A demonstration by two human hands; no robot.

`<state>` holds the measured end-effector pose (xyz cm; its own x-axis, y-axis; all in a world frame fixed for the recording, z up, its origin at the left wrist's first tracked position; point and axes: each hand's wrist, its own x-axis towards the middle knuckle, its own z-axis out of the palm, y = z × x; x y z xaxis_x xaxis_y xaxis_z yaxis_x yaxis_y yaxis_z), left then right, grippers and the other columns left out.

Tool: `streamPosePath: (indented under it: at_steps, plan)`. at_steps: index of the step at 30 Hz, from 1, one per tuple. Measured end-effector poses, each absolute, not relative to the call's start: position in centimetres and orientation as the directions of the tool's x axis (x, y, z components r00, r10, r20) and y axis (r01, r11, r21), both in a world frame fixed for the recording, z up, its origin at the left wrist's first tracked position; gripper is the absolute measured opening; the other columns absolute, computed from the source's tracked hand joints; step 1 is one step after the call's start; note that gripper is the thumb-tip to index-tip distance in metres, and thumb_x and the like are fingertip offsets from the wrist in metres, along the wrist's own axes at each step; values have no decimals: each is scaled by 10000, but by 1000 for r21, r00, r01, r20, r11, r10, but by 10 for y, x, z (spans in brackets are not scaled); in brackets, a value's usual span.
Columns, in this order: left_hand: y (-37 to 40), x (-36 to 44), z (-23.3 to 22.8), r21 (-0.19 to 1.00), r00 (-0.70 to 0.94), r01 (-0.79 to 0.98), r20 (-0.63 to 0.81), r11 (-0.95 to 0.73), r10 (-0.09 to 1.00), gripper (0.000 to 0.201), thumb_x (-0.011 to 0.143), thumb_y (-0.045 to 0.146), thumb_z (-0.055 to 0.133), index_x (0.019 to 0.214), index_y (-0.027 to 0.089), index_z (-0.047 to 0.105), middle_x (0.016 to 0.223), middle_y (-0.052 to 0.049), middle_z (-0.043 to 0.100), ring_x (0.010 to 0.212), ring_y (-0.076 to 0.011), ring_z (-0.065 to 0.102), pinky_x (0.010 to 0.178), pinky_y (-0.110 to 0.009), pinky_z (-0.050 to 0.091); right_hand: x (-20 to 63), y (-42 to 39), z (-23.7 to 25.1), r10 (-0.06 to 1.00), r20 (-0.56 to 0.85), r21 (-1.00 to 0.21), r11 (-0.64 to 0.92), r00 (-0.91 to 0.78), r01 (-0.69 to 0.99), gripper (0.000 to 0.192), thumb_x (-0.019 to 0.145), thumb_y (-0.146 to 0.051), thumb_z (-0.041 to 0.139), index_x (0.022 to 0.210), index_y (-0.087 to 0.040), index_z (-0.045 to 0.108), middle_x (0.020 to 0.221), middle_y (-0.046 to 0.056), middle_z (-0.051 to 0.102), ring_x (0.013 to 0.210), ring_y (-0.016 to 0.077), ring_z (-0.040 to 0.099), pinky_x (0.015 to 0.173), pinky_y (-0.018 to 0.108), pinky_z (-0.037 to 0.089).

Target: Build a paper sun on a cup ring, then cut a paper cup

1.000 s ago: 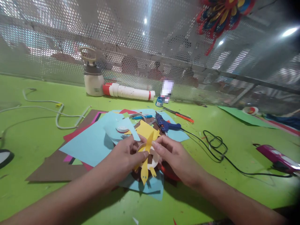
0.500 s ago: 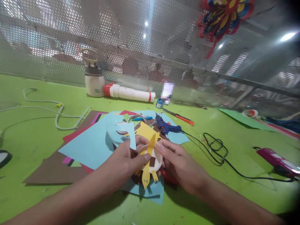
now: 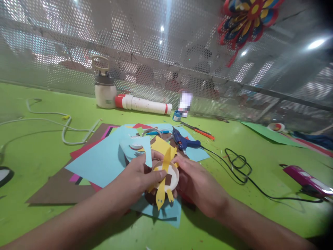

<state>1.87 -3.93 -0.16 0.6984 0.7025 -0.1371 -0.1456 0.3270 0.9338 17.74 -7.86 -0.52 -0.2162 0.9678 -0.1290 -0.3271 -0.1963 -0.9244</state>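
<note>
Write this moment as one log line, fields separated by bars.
left hand: holds paper craft | right hand: holds paper craft | paper craft: yellow strip on white ring, above blue paper | glue gun: lying behind

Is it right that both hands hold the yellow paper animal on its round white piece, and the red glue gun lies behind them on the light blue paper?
Not quite: the glue gun is blue, not red, as the head view shows. The rest holds: the left hand and the right hand hold the yellow paper animal on its round white piece, and the gun lies behind them on the light blue paper.
</note>
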Motion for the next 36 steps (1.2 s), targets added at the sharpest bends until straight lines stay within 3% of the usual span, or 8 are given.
streamPosePath:
  at_steps: [7, 10, 14, 19, 28, 36]
  plan:
    - [-36, 18, 1, 945, 595, -29, -247, 327, 765, 334, 745, 306, 684, 982, 199, 475, 717, -49, 688, 576, -170, 627, 540, -267, 455, 187, -74, -3, 982, -123, -951, -157, -142, -266, 371, 858, -550, 567, 848, -179, 596, 655, -4, 596, 554, 118, 538, 558, 253, 447]
    - [-35, 18, 1, 949, 574, 27, -272, 314, 773, 347, 735, 319, 674, 1001, 193, 489, 703, -38, 673, 515, -152, 585, 498, -260, 441, 194, -75, -1, 993, -85, -991, -93, -87, -100, 328, 871, -508, 581, 860, -181, 586, 695, -7, 588, 595, 110, 537, 600, 255, 448]
    - [-35, 18, 1, 962, 577, 59, -252, 268, 777, 288, 740, 273, 658, 973, 171, 524, 721, -43, 659, 580, -149, 585, 547, -255, 439, 194, -79, 6, 994, -44, -993, -33, -95, 115, 259, 852, -414, 641, 950, -185, 572, 745, -6, 587, 660, 117, 543, 627, 256, 451]
    - [-36, 19, -1, 963, 602, 51, -242, 266, 761, 276, 746, 276, 648, 969, 170, 524, 746, -41, 652, 603, -143, 563, 577, -261, 413, 187, -79, 5, 996, -57, -984, -44, -68, 173, 317, 809, -386, 654, 1027, -200, 519, 832, 2, 555, 767, 164, 577, 704, 322, 489]
    - [-39, 16, -1, 945, 606, 26, -275, 327, 747, 408, 674, 206, 657, 1074, 167, 586, 686, 0, 621, 611, -156, 557, 557, -252, 390, 181, -75, 1, 997, -69, -970, -77, 43, 230, 272, 767, -302, 636, 986, -208, 506, 772, -25, 553, 629, 151, 600, 591, 305, 502]
    - [-39, 20, -6, 885, 672, -108, -270, 453, 689, 369, 767, 227, 552, 1134, 211, 582, 610, 27, 528, 531, -130, 485, 496, -234, 375, 181, -73, -9, 995, -31, -977, -50, 95, 207, 333, 782, -299, 632, 1072, -229, 484, 822, -31, 548, 600, 129, 614, 591, 293, 535]
